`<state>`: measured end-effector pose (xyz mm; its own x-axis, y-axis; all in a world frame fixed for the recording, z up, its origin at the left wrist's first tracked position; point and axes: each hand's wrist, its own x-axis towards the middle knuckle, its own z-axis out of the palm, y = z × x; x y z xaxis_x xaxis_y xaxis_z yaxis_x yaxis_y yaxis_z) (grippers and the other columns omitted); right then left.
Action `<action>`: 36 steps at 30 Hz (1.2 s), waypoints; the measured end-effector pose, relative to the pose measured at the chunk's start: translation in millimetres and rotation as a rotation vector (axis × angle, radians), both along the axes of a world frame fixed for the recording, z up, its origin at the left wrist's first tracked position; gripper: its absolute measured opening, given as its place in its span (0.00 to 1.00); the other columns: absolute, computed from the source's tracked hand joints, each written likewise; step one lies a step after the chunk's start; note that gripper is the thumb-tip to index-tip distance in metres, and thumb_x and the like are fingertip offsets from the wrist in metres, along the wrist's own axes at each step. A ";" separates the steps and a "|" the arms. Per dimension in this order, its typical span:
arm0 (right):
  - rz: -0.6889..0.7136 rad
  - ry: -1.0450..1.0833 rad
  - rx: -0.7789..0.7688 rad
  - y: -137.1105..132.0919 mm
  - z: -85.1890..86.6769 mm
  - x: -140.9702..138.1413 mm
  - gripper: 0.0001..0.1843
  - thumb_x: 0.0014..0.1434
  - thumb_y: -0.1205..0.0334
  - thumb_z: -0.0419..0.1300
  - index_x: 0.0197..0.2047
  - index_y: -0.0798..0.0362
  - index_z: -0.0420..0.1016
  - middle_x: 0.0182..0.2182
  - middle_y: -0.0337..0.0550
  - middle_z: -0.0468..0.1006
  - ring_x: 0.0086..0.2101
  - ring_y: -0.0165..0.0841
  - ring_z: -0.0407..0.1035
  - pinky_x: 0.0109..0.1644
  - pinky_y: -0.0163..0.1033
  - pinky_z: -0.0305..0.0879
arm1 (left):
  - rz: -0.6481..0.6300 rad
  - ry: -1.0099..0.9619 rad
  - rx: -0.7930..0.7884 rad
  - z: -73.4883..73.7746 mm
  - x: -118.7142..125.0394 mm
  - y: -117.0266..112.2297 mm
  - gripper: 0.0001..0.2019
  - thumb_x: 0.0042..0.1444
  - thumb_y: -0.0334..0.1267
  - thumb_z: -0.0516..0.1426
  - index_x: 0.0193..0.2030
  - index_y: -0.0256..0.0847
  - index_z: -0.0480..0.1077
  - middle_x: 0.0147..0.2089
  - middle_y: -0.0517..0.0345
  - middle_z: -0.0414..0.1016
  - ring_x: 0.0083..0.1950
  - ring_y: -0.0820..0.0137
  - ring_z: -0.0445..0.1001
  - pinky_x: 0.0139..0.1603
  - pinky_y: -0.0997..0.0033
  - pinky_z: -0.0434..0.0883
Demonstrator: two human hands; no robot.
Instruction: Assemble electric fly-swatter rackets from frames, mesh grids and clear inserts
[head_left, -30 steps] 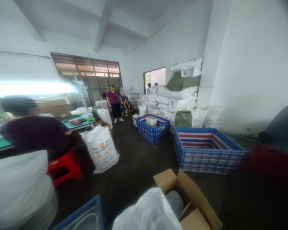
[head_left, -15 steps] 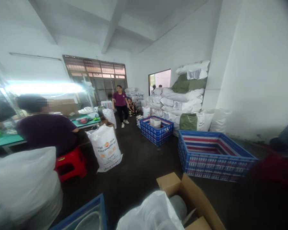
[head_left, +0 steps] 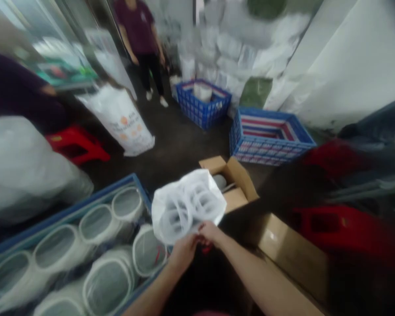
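Observation:
Both my hands meet at the lower edge of a white plastic bag [head_left: 187, 204] with round ring shapes showing through it. My left hand [head_left: 181, 253] is closed on the bag's bottom edge. Beside it, my right hand [head_left: 210, 232] pinches the same edge, with something small and red at its fingers. Left of my hands stands a blue crate [head_left: 95, 199] holding several white round tubs [head_left: 95, 221]. Behind the bag is an open cardboard box [head_left: 235, 184].
A person in a purple top [head_left: 140, 39] stands at the back. Two blue crates [head_left: 204, 103] [head_left: 270, 140] sit on the dark floor, with a white sack [head_left: 121, 118], red stools [head_left: 74, 142] [head_left: 342, 226], stacked white sacks [head_left: 237, 48] and a large white bag [head_left: 23, 166] nearby.
The view has swung down from the room to my hands. My hands and the blue crate of white tubs have come into view, and the plastic bag now sits in my grip.

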<state>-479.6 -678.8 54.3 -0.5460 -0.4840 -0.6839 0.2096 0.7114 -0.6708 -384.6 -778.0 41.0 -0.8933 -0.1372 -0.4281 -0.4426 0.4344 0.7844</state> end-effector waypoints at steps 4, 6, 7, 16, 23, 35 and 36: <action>-0.018 0.197 0.073 31.9 -1.5 17.9 0.14 0.55 0.66 0.56 0.46 0.55 0.69 0.44 0.48 0.72 0.48 0.38 0.64 0.49 0.42 0.59 | 0.014 -0.145 0.153 -18.6 22.9 12.8 0.10 0.55 0.43 0.55 0.33 0.37 0.70 0.34 0.57 0.72 0.37 0.70 0.70 0.38 0.68 0.67; 0.078 0.420 0.061 46.3 3.8 21.8 0.11 0.54 0.66 0.54 0.42 0.54 0.71 0.43 0.46 0.72 0.48 0.37 0.63 0.51 0.40 0.56 | -0.002 -0.222 0.257 -23.2 17.0 12.5 0.12 0.52 0.44 0.56 0.27 0.36 0.68 0.23 0.62 0.67 0.25 0.75 0.65 0.27 0.73 0.62; 0.164 0.511 0.052 51.8 5.7 25.2 0.09 0.54 0.66 0.54 0.38 0.53 0.72 0.40 0.45 0.73 0.45 0.36 0.64 0.49 0.39 0.57 | -0.005 -0.264 0.308 -24.5 13.3 11.9 0.13 0.52 0.46 0.55 0.26 0.37 0.67 0.19 0.65 0.64 0.20 0.77 0.61 0.22 0.74 0.58; 0.621 0.577 0.240 39.7 8.6 39.5 0.11 0.60 0.65 0.49 0.41 0.56 0.71 0.40 0.48 0.73 0.40 0.37 0.68 0.44 0.41 0.58 | 0.034 -0.411 0.461 -17.3 3.9 3.6 0.25 0.44 0.62 0.52 0.29 0.39 0.64 0.17 0.69 0.57 0.14 0.82 0.48 0.16 0.76 0.46; 0.665 0.508 0.301 42.4 6.0 34.4 0.14 0.60 0.68 0.47 0.43 0.59 0.71 0.40 0.53 0.74 0.41 0.41 0.69 0.46 0.43 0.59 | -0.054 -0.346 0.200 -10.4 -5.6 3.4 0.13 0.50 0.47 0.52 0.27 0.38 0.67 0.16 0.66 0.62 0.18 0.76 0.57 0.21 0.74 0.53; 0.460 0.199 0.201 30.0 26.3 2.5 0.10 0.42 0.61 0.64 0.30 0.56 0.74 0.28 0.44 0.77 0.31 0.36 0.71 0.34 0.36 0.63 | -0.136 -0.271 -0.178 8.0 -22.3 -53.4 0.04 0.44 0.36 0.57 0.29 0.40 0.69 0.27 0.60 0.71 0.33 0.69 0.68 0.34 0.73 0.60; 0.293 0.134 0.079 20.1 28.2 -3.4 0.08 0.44 0.61 0.63 0.30 0.55 0.74 0.28 0.42 0.76 0.31 0.34 0.70 0.35 0.35 0.63 | -0.110 -0.257 -0.215 10.3 -32.9 -63.2 0.06 0.47 0.38 0.56 0.31 0.40 0.70 0.30 0.58 0.72 0.35 0.68 0.69 0.36 0.72 0.60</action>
<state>-483.1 -658.7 82.6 -0.4790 -0.5822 -0.6570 -0.0980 0.7792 -0.6191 -417.5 -841.3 51.3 -0.7742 -0.1579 -0.6129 -0.5556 0.6333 0.5387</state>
